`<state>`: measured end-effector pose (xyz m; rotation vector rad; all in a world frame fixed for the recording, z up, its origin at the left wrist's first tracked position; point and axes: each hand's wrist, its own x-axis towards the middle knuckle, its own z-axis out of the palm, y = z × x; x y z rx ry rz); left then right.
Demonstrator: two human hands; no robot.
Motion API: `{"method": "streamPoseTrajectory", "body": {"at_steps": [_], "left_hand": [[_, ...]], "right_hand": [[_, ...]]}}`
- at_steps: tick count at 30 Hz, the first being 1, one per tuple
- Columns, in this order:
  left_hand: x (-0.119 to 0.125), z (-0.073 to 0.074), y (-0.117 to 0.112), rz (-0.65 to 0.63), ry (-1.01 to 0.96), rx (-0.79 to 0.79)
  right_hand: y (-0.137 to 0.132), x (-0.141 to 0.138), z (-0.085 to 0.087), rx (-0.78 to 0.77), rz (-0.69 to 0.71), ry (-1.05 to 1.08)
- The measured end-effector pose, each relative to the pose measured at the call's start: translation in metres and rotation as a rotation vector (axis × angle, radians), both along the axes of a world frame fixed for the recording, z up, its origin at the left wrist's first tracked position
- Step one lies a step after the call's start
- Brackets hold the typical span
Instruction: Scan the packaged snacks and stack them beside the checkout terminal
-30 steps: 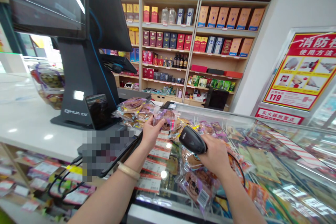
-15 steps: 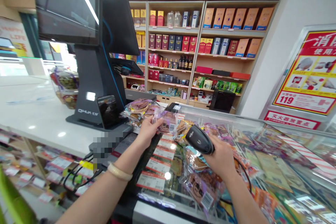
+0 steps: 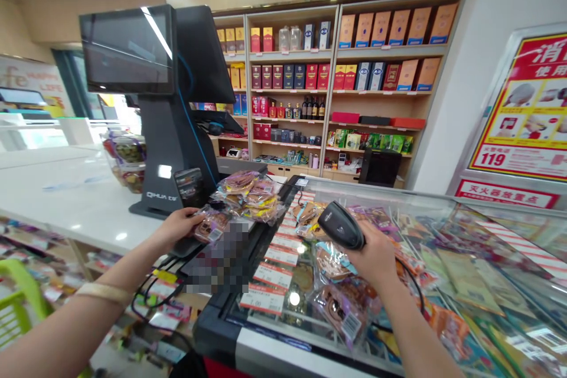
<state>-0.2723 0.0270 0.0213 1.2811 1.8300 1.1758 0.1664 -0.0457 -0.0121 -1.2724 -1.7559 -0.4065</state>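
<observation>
My left hand (image 3: 177,227) is closed on a clear purple snack packet (image 3: 211,225), low over the white counter beside the foot of the black till terminal (image 3: 170,130). A heap of similar snack packets (image 3: 250,192) lies just to the right of it. My right hand (image 3: 376,257) grips a black barcode scanner (image 3: 342,225) above the glass top of the display case (image 3: 434,260). More wrapped snacks (image 3: 343,310) lie on the glass below that hand. The scanner's cable (image 3: 416,289) curls off behind my right wrist.
The till has two dark screens (image 3: 126,50) on a black stand. A tub of wrapped sweets (image 3: 126,159) stands on the white counter (image 3: 62,207) behind it. Shelves of boxed goods and bottles (image 3: 328,77) fill the back wall. A red poster (image 3: 522,112) hangs at right. Cables (image 3: 155,292) dangle below the counter.
My left hand carried the snack packet from in front of the scanner leftward and down beside the till's foot. My right hand kept the scanner almost still. The view shifted up and left.
</observation>
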Motion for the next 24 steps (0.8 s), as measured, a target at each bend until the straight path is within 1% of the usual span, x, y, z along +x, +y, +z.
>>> {"method": "streamPoseTrajectory", "body": {"at_steps": [2, 4, 7, 8, 10, 12, 14, 16, 18, 20, 24], "left_hand": [[-0.005, -0.004, 0.008, 0.045, 0.207, 0.01], [-0.005, -0.005, 0.012, 0.051, 0.44, 0.023], [0.0, -0.003, 0.01, 0.075, 0.753, 0.042], [0.005, -0.002, 0.008, 0.098, 0.824, 0.06], [0.017, 0.0, 0.002, 0.117, 0.891, 0.138], [0.036, 0.0, -0.003, 0.05, 0.872, 0.271], [0.062, -0.002, -0.009, -0.104, 0.782, 0.411], [0.093, -0.007, -0.014, -0.278, 0.631, 0.494], [0.128, -0.015, -0.017, -0.434, 0.484, 0.503], [0.162, -0.024, -0.019, -0.545, 0.37, 0.497], [0.22, -0.039, -0.015, -0.653, 0.344, 0.493]], "right_hand": [[0.002, 0.002, -0.001, 0.003, -0.019, 0.007], [0.003, 0.003, -0.002, 0.006, -0.036, 0.008], [0.004, 0.004, -0.003, 0.023, -0.048, 0.009], [0.004, 0.004, -0.003, 0.033, -0.051, 0.014], [0.004, 0.004, -0.002, 0.057, -0.052, 0.029], [0.003, 0.004, -0.001, 0.083, -0.047, 0.053], [0.002, 0.004, 0.0, 0.095, -0.052, 0.076], [0.001, 0.004, 0.0, 0.092, -0.064, 0.087], [0.001, 0.004, 0.001, 0.079, -0.074, 0.088], [0.001, 0.005, 0.0, 0.07, -0.076, 0.084], [0.004, 0.006, -0.003, 0.076, -0.084, 0.084]]}}
